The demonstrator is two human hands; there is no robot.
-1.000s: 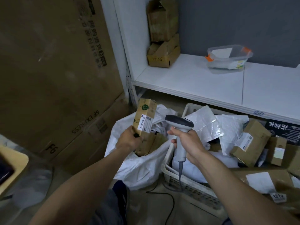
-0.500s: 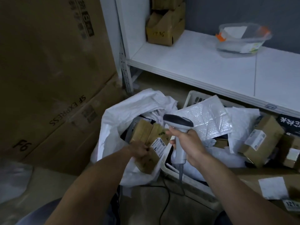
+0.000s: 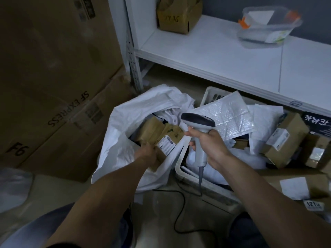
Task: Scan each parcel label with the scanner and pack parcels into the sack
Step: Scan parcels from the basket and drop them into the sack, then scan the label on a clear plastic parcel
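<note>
A white sack stands open on the floor with brown boxes inside. My left hand reaches into its mouth and grips a small brown cardboard parcel by its lower end; the white barcode label faces up. My right hand holds a grey handheld scanner upright just right of the sack, its dark head pointing left over the parcel. The scanner's cable hangs down to the floor.
A white plastic crate right of the sack holds bubble mailers, white bags and brown boxes. A white shelf above carries a clear tub and a box. Large cardboard cartons stand at the left.
My left hand has lowered the brown parcel from in front of the scanner down into the sack's mouth. The scanner hand has stayed about where it was.
</note>
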